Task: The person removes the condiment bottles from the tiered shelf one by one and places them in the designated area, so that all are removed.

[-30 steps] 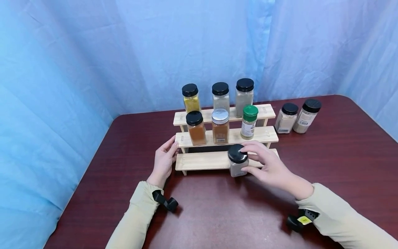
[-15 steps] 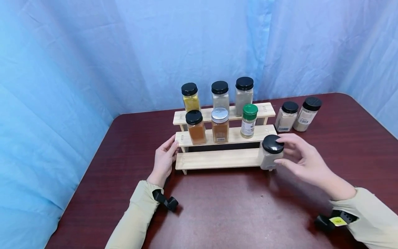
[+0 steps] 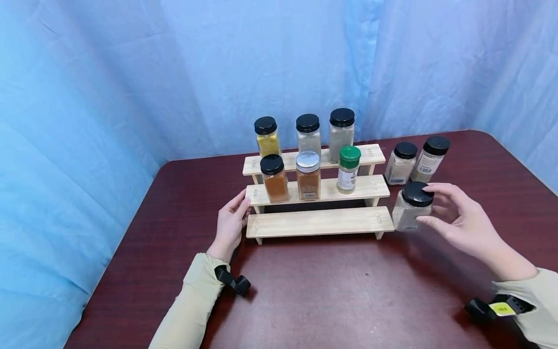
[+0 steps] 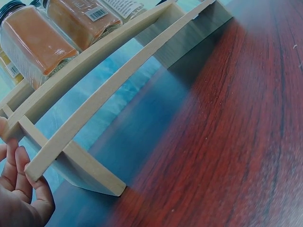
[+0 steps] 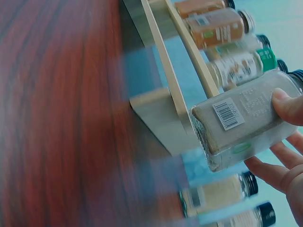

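In the head view my right hand (image 3: 464, 223) holds a square glass spice jar (image 3: 407, 215) with a black lid, thumb and fingers on opposite sides near its top. The jar hangs just off the right end of the lowest tier of a three-tier wooden spice rack (image 3: 316, 224). It shows pale grey powder and a barcode label in the right wrist view, tilted there. My left hand (image 3: 230, 220) grips the left end of the rack, thumb at the middle tier. Its curled fingers (image 4: 42, 194) lie at the end of the lowest board in the left wrist view.
The top tier bears a yellow spice jar (image 3: 268, 143) and two greyish ones. On the middle tier stand two orange-brown jars (image 3: 308, 186) and a green-capped jar (image 3: 347, 179). Two pale black-lidded jars (image 3: 400, 169) stand on the dark red table (image 3: 305, 300), right of the rack.
My right hand has carried the grey jar rightward, from in front of the lowest tier to beyond its right end. The left hand stays at the rack's left end.
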`<action>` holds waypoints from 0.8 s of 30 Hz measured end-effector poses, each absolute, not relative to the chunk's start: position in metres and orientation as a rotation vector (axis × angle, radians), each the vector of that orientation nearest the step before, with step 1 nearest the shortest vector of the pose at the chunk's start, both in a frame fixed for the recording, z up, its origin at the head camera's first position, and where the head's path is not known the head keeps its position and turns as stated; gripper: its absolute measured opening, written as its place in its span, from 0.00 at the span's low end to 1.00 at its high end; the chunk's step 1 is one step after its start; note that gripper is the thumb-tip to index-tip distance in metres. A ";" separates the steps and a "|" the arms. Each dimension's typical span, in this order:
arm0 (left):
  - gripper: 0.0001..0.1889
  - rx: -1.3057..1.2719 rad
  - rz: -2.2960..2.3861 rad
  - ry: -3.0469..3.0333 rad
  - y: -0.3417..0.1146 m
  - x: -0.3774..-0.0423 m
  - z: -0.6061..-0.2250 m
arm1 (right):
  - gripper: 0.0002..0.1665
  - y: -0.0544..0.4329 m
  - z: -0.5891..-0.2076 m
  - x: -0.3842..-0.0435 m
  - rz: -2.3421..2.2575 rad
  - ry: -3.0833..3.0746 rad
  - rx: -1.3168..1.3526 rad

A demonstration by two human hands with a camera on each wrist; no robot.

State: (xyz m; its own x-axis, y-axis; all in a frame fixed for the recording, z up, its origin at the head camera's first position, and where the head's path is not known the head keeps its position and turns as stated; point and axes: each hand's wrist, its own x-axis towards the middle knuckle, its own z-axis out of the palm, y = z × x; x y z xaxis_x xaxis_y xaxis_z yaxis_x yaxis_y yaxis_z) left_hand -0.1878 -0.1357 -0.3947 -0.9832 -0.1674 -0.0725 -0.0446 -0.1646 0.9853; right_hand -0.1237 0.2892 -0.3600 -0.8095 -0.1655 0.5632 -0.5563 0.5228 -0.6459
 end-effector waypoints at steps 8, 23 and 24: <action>0.22 0.247 -2.327 -1.967 -0.136 -0.188 -0.394 | 0.41 0.337 -0.381 -0.147 1.167 -2.414 0.400; 0.22 0.254 -2.326 -1.968 -0.135 -0.188 -0.394 | 0.44 0.429 -0.439 -0.192 0.890 -2.536 0.122; 0.22 0.256 -2.329 -1.963 -0.135 -0.187 -0.394 | 0.44 0.431 -0.440 -0.192 0.882 -2.539 0.116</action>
State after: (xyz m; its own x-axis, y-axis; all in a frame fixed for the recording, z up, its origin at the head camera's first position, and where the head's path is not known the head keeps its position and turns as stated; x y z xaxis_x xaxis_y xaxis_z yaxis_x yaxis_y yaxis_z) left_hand -0.1875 -0.1353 -0.3942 -0.9824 -0.1720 -0.0733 -0.0432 -0.1729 0.9840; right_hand -0.1922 0.4313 -0.4396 -0.8962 0.0659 0.4388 -0.2204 0.7922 -0.5691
